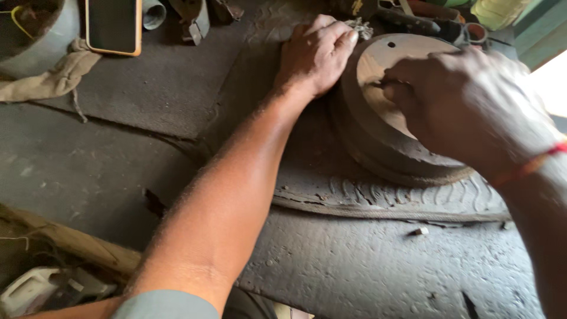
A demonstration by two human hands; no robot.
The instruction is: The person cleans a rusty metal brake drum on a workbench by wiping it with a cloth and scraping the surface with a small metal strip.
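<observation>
A dusty grey desk [118,171], cracked and pitted, spread with a worn rubber mat [378,198] moulded in a tyre-tread pattern. On the mat, a round metal drum [378,142], flat face up; just behind it, a small crumpled rag [359,27]. Along the far edge, a dark phone in an orange case [113,26], a beige cloth [56,77] beside a grey pot [44,44], a short pipe piece [153,13] and some metal fittings [195,20]; near the front of the mat, a small loose chip [420,231].
</observation>
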